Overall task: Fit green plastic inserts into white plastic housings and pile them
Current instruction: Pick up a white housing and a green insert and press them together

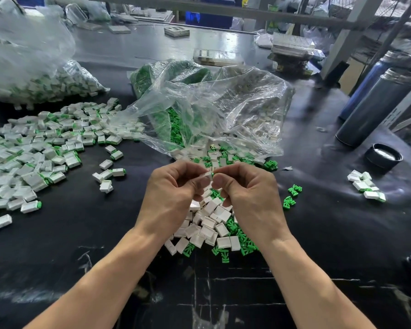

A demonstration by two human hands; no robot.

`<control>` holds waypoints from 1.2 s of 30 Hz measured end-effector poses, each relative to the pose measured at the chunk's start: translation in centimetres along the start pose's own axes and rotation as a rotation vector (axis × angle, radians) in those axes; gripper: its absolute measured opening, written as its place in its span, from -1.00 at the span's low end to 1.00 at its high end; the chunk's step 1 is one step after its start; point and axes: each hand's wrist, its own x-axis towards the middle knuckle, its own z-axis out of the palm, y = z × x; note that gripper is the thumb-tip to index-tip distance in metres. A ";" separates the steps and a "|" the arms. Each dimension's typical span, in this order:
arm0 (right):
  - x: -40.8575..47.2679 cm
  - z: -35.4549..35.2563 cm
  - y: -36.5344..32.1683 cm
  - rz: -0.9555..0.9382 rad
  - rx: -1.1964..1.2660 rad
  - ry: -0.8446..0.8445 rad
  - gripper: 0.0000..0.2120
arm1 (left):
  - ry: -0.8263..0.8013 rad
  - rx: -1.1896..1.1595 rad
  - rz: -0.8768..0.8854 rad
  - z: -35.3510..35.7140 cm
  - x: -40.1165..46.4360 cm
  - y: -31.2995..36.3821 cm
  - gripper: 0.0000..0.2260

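Pinched a white housing (208,175) between thumb and fingertips of the left hand (173,193), fingers curled close round it, raised above the loose heap (209,224) of housings and green inserts (244,243) on the dark surface (318,233). Met it with the right hand (249,195), its grip closed to a tight pinch at the housing's near end; could not tell whether an insert sat between those fingertips, since none showed there. Judged the housing light, stiff and smooth-skinned, so likely slippery: best taken by its two broad flat faces, open end left clear for the insert. Judged the inserts lighter still, small and thin-legged, apt to bend or snap if squeezed across the prongs; better held by the solid head and pushed straight in. Lay to the left a wide pile (33,150) of finished pieces, green showing at one end of each. Stood behind the hands a clear bag (211,110) spilling green and white parts, with a second bag (29,67) at far left. Sat a few stray inserts (292,195) just right of the heap, and a small cluster (365,186) of pieces well apart at right, near two flasks (375,108) and a black cap (383,156).
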 end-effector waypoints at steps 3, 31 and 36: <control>-0.3 0.2 -0.1 -0.026 -0.066 -0.002 -0.88 | 0.024 0.086 0.042 0.1 -0.1 0.1 -0.85; -0.4 0.2 -0.7 0.013 0.147 0.004 -0.80 | 0.011 0.010 0.018 0.5 -0.3 0.3 -0.88; -0.1 -0.3 -1.2 0.068 0.252 -0.013 -0.65 | -0.006 -0.028 0.003 1.1 -0.3 0.1 -0.99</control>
